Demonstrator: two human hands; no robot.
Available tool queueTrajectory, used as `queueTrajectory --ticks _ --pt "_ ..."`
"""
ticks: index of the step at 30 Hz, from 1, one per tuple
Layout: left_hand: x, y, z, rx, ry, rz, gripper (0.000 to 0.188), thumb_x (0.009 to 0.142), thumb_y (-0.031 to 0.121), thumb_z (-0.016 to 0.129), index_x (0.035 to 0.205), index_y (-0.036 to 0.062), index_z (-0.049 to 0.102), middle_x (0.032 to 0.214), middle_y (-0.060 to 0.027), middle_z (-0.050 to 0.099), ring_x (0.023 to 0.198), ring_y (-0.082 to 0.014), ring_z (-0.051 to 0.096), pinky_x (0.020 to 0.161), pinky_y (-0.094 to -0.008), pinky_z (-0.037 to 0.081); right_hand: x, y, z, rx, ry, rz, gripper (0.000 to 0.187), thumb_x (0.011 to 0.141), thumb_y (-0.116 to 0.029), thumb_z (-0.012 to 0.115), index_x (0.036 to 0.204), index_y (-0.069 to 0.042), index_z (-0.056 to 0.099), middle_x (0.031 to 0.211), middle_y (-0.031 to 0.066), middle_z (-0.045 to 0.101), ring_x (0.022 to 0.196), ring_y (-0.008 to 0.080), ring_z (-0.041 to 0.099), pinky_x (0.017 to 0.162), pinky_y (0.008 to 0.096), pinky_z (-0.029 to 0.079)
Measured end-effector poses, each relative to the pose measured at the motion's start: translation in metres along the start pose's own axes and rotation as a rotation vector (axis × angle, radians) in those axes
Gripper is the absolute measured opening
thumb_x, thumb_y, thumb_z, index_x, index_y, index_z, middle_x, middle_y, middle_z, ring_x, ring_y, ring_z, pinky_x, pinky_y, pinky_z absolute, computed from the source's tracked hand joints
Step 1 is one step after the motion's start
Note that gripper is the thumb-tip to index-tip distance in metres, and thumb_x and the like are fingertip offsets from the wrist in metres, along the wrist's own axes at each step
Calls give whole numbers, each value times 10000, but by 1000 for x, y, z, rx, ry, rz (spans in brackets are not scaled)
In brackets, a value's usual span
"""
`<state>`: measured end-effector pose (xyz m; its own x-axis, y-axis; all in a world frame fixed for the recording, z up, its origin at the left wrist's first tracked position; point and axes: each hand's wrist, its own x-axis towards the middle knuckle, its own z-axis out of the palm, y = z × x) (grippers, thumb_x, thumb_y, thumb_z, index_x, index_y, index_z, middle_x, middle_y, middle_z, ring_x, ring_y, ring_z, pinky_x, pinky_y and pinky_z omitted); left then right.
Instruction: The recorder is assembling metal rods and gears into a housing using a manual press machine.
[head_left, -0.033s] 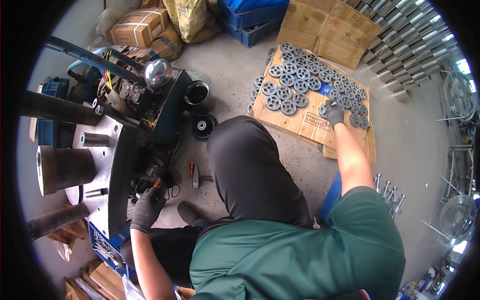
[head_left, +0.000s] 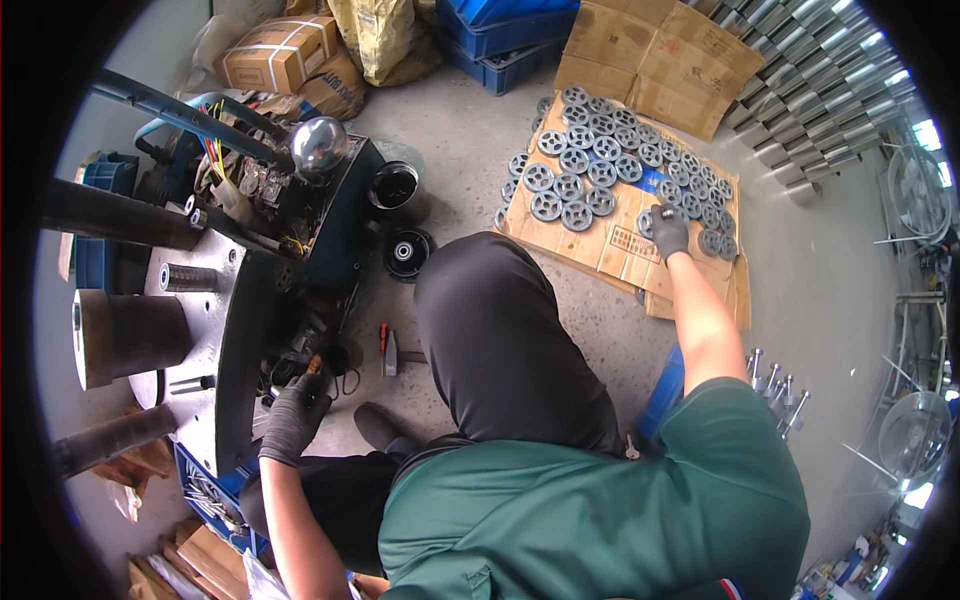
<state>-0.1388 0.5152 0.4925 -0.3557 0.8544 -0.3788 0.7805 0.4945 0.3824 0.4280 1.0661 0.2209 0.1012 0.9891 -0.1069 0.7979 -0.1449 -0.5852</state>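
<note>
at the far left of my view, dark shafts [head_left: 120,217] and a thick dark cylinder [head_left: 140,340] stand out from a pale metal plate [head_left: 215,340]. low beside the plate is a blue crate [head_left: 238,481] with slim bright metal pieces in it. just right of the plate i find the left hand [head_left: 298,412], in a dark grey glove, its fingers curled beside some dark parts [head_left: 303,345]; from here i can't tell whether it grips anything.

farther up, a shiny metal ball [head_left: 318,147] sits at the machine's edge. to its right, on the grey floor [head_left: 470,150], are a black pot [head_left: 393,188] and a black wheel [head_left: 408,255] with a bright centre, and lower down a red-handled screwdriver [head_left: 383,335] lies just beside a hammer [head_left: 390,357].

past the person's bent knee [head_left: 490,300], i see the spoked discs [head_left: 601,172], grey and packed closely on flattened cardboard [head_left: 590,243]. at their lower right is the right hand [head_left: 669,230], gloved too, held low with its fingers bent over; one disc [head_left: 646,222] shows at its left side, apparently against the fingers, but i can't tell if it is grasped.

farther right, upright metal rods [head_left: 788,385] stand below, and shiny cylinders [head_left: 800,110] stand in rows above.
</note>
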Motion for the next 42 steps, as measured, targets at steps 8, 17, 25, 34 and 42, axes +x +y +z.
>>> queueTrajectory --ticks 8,17,25,34,42 --pt "5 16 -5 8 -65 -69 352 899 139 726 1228 27 674 1114 -221 676 997 -406 686 846 -457 562 -13 8 -27 18 -37 -241 360 1000 -444 624 1144 -132 731 1086 193 751 1025 386 704 917 451 539" --pt "13 15 1 -5 -59 -37 275 925 163 700 1164 28 683 1075 -238 694 1006 -418 681 863 -469 542 15 -34 -33 -203 -133 -53 409 966 -448 610 1129 -88 715 1132 236 727 1094 401 687 942 470 529" --pt "16 4 11 -5 -76 -48 239 949 192 680 1125 29 687 1034 -237 715 965 -420 690 853 -470 539 -58 -4 -48 -99 141 -591 210 904 -244 706 1039 -89 746 1046 185 742 1010 388 688 911 473 544" --pt "14 -32 34 -68 -110 -53 225 933 162 693 1120 36 693 1030 -220 716 980 -394 693 860 -453 541 -129 -11 3 -843 -232 -1051 203 838 -209 682 1028 -182 748 1054 50 724 1134 261 646 1210 659 209" --pt "10 -3 20 56 -122 -93 339 896 174 692 1209 46 694 1076 -236 726 1017 -408 697 884 -466 545 -86 -121 -1 -1180 -553 -464 665 771 -644 675 1271 -212 747 1335 87 710 1344 302 582 1168 693 227"
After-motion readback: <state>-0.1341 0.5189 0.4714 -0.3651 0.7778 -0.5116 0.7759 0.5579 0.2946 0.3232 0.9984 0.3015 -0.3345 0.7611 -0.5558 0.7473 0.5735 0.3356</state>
